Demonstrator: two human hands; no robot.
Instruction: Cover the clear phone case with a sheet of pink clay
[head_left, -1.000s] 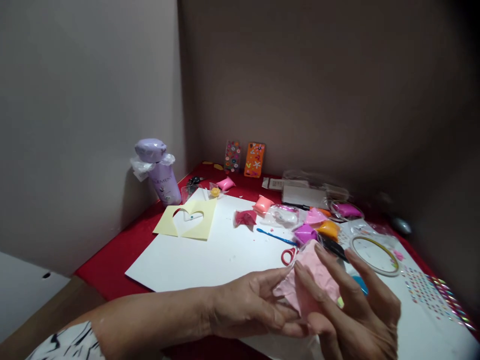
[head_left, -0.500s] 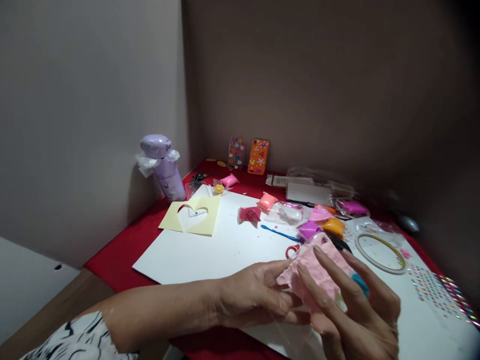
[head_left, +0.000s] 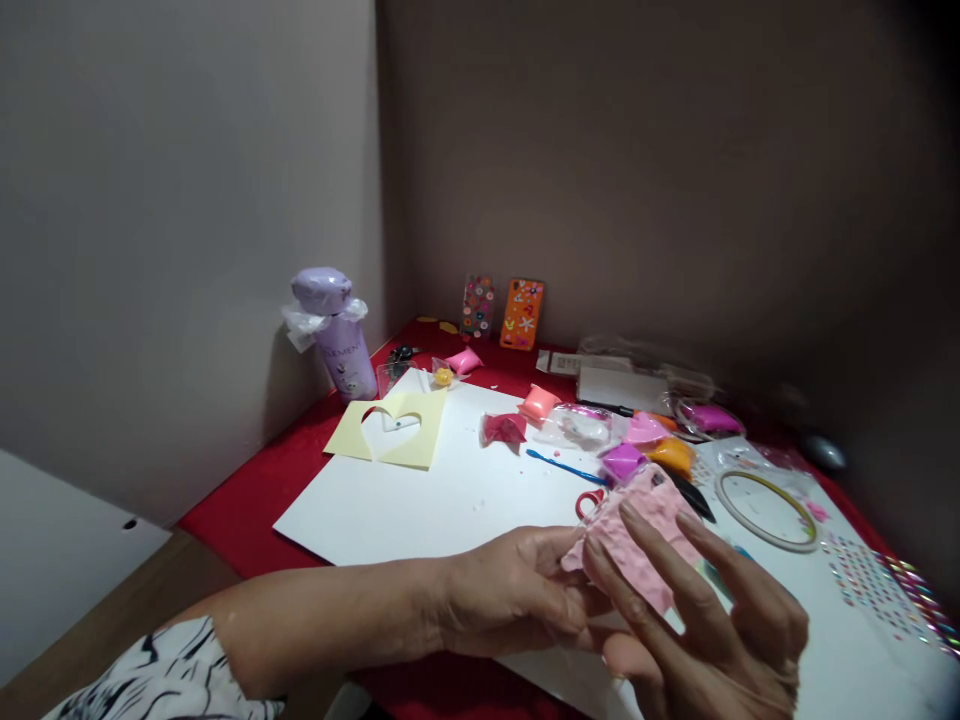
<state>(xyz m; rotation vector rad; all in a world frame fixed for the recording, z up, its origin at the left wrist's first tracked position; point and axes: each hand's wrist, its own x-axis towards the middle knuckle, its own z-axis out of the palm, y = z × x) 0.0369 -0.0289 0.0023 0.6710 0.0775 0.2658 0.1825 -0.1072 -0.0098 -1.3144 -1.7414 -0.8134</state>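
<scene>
- Head view: the pink phone case [head_left: 666, 515] was held above the white board [head_left: 442, 510], its pink face tilted toward the camera. A second earlier no hole could be made out near its top corner; now a small dark one showed, so that part of the pink layer seemed to leave the opening free.
- The left hand [head_left: 517, 590] was curled closed round the near left edge. The right hand [head_left: 720, 625] had its fingers spread, tips resting on the pink face without pinching it.
- The pink layer looked soft, dull and lumpy, with dents and a ragged left edge.
- Behind it lay shiny, pillow-shaped packets, one purple [head_left: 624, 463] and one orange [head_left: 673, 457], a thin blue stick [head_left: 564, 466] and yellow paper [head_left: 343, 430] with a heart-shaped cutout.
</scene>
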